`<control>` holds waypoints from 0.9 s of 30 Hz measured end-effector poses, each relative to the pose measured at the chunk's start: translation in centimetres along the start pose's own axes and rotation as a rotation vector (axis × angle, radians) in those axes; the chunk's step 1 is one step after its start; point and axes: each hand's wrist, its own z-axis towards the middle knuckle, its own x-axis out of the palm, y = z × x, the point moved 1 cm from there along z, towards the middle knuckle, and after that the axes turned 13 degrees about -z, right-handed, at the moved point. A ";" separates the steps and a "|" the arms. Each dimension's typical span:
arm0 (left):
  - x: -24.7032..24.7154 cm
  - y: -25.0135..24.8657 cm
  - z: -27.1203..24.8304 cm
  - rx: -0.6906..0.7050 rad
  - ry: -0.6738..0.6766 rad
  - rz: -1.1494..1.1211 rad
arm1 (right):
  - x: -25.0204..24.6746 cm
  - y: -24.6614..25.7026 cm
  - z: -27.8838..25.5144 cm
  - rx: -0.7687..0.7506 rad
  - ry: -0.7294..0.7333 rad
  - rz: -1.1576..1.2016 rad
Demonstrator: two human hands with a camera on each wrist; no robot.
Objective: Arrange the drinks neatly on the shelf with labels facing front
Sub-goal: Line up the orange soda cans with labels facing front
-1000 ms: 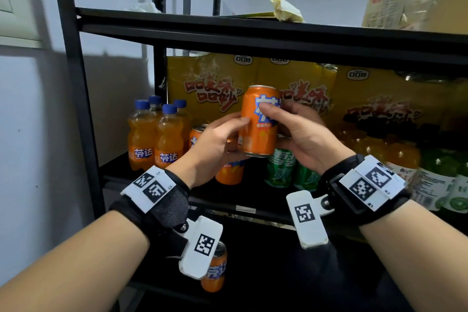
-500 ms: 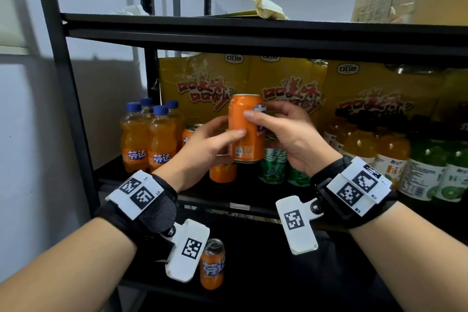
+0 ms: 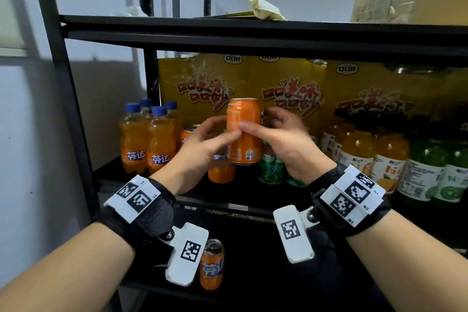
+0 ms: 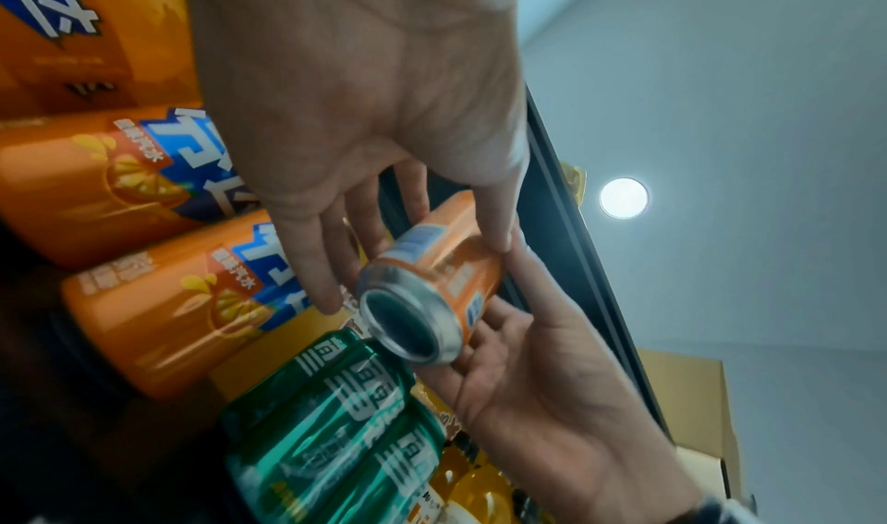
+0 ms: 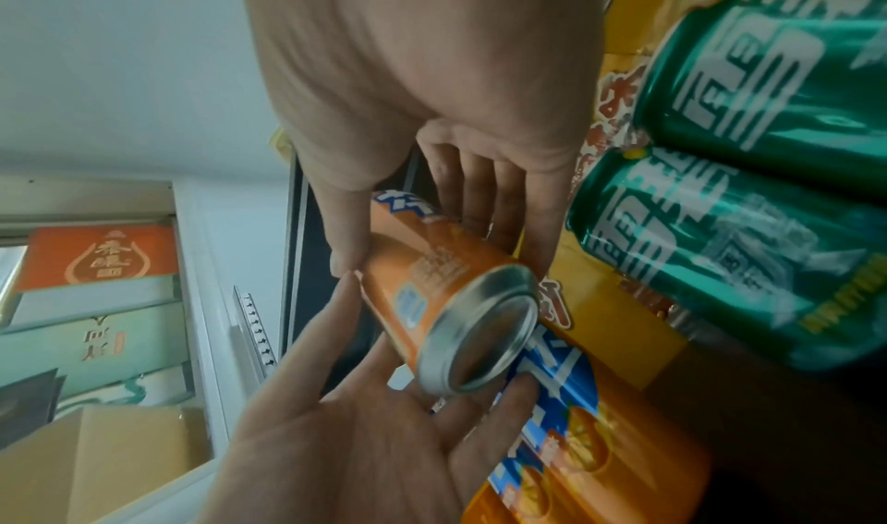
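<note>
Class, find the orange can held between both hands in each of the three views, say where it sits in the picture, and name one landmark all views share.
Head: the orange can is upright at centre, between both hands.
Left wrist: the can is centre, its silver base toward the camera.
Right wrist: the can is centre, base toward the camera.
Shared landmark: the green cans beside it.

Left hand (image 3: 200, 144), right hand (image 3: 283, 139) — both gripping can (image 3: 244, 132)
</note>
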 end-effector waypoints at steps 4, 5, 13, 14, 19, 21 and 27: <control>0.2 -0.2 -0.1 -0.094 0.044 -0.076 | 0.2 -0.3 0.3 0.031 0.041 0.083; 0.3 -0.1 -0.2 -0.075 0.034 -0.074 | 0.2 -0.3 0.3 0.019 0.032 0.044; 0.2 0.0 -0.1 0.021 0.003 0.010 | -0.4 -0.1 0.9 -0.038 0.018 -0.024; 0.1 0.0 -0.1 -0.017 0.024 -0.010 | -0.4 0.0 0.9 -0.038 0.023 -0.010; 0.1 0.0 0.1 -0.115 0.064 -0.152 | -0.3 0.0 0.7 -0.033 0.064 0.026; 0.1 0.1 0.0 -0.076 0.041 -0.158 | -0.2 0.1 0.8 -0.053 0.082 -0.004; -0.2 0.7 0.0 -0.017 0.004 -0.086 | -0.3 0.2 0.7 -0.080 0.074 -0.029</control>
